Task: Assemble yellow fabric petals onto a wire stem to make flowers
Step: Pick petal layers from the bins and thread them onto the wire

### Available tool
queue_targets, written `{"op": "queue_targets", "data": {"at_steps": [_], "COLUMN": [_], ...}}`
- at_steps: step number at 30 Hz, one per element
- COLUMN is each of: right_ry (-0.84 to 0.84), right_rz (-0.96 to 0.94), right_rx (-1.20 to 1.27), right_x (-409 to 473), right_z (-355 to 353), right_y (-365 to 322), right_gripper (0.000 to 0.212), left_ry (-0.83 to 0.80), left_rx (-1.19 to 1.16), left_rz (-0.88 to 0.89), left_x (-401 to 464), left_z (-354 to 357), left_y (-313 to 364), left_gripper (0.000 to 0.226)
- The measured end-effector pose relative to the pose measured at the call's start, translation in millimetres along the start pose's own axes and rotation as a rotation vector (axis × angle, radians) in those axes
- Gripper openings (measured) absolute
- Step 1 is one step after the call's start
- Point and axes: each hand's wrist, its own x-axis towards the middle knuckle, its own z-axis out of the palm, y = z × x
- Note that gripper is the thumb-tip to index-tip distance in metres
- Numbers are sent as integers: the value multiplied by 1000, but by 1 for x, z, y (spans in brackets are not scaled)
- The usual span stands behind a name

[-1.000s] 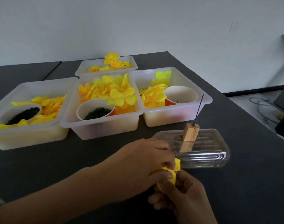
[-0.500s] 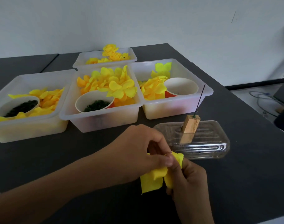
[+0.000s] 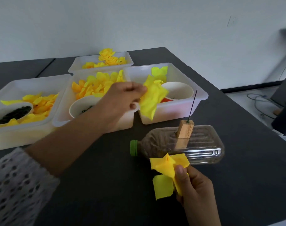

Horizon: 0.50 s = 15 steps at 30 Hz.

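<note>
I see my left hand [image 3: 122, 101] raised over the right-hand tub [image 3: 196, 108], pinching a crumpled yellow petal [image 3: 153, 100], well apart from my right hand [image 3: 194, 190], which grips a folded petal cluster [image 3: 166, 167] near the bottle [image 3: 201, 144]; the wire stem [image 3: 192, 103] stands in the wooden block [image 3: 184, 131] on that bottle

A yellow fabric petal piece [image 3: 153, 101] is hanging crumpled above the right-hand tray. A second petal cluster [image 3: 166, 170], its lobes splayed, is sitting low before the bottle. The thin wire stem [image 3: 192, 105] is standing, slightly tilted, in a wooden block [image 3: 184, 130].
</note>
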Motion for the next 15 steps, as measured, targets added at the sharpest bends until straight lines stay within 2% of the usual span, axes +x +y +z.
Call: {"op": "queue_targets", "data": {"at_steps": [5, 7, 9, 12, 15], "right_ry": [-3, -18, -5, 40, 54], "right_rz": [-15, -21, -16, 13, 17], "right_rx": [-21, -22, -6, 24, 3], "right_x": [0, 1, 2, 0, 0], "right_z": [-1, -2, -4, -7, -8], "right_y": [13, 13, 15, 16, 18], "right_gripper": [30, 28, 28, 36, 45], "left_ry": [303, 350, 271, 17, -42], "left_rx": [342, 481, 647, 846, 844], "left_rz": [455, 586, 642, 535, 496], "left_x": [73, 94, 111, 119, 107], "left_z": [1, 8, 13, 17, 13], "left_y": [12, 13, 7, -6, -10], "left_gripper": [7, 3, 6, 21, 25]}}
